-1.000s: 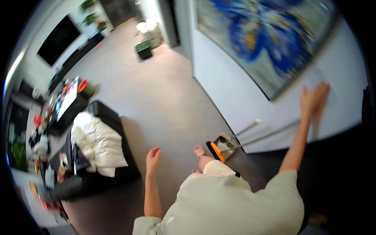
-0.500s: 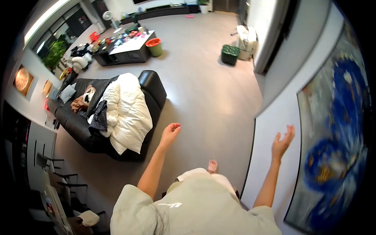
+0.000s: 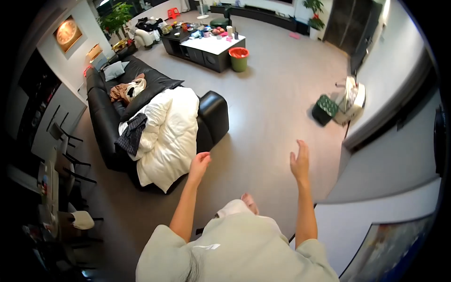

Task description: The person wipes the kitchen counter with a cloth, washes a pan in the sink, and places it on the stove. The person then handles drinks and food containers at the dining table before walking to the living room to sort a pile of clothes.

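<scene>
My left hand (image 3: pixel 200 164) is raised in front of my body with its fingers curled together; whether anything small is inside is hidden. It appears nearest to the white quilt (image 3: pixel 172 136), which lies over the end of the black sofa (image 3: pixel 104 136). A dark checked cloth (image 3: pixel 132 135) rests on the quilt's left side. My right hand (image 3: pixel 299 162) is held up over the floor, fingers apart and nothing in it.
A low table (image 3: pixel 211 47) with many items stands ahead, beside a green bin (image 3: pixel 238 61). At the right are a dark green box (image 3: pixel 324 110), a pale bag (image 3: pixel 351 101) and a wall with a painting (image 3: pixel 390 249). Chairs (image 3: pixel 82 220) stand at the left.
The view has swung away from the painting and the broom and dustpan toward the sofa. My right hand has come away from the wall beside the painting. My left hand stays curled.
</scene>
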`<state>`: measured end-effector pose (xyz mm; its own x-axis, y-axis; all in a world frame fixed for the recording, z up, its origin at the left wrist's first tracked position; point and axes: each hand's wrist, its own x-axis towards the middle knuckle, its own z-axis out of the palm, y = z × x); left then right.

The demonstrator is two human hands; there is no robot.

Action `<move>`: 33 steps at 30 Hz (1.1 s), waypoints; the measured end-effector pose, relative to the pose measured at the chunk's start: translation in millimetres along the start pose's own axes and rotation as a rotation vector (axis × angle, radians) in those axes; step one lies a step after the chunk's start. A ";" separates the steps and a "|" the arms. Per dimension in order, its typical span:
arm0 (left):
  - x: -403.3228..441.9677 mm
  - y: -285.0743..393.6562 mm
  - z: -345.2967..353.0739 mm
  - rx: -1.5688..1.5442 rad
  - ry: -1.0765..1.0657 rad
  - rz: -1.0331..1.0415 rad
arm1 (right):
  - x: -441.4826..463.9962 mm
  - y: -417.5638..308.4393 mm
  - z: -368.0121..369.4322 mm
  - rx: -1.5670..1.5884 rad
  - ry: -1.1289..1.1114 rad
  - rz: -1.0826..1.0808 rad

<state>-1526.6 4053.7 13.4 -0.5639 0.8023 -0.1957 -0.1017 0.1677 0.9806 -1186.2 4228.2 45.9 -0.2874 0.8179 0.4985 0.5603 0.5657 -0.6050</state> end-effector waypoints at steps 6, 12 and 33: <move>23.8 27.9 -42.9 -0.106 0.342 0.000 | 123.3 -48.6 102.5 0.185 -0.307 -0.230; -32.9 -0.5 -129.7 -0.136 0.836 -0.127 | 176.8 -122.3 266.4 0.405 -0.598 -0.551; -317.0 -90.3 -220.2 -0.673 1.999 -0.138 | -104.9 -529.6 511.7 0.922 -1.411 -1.281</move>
<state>-1519.2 3658.1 -10.3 -0.3811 -0.8227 -0.4219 -0.1598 -0.3908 0.9065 -1850.3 3896.8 -3.7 -0.6017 -0.7132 0.3596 -0.6998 0.2536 -0.6678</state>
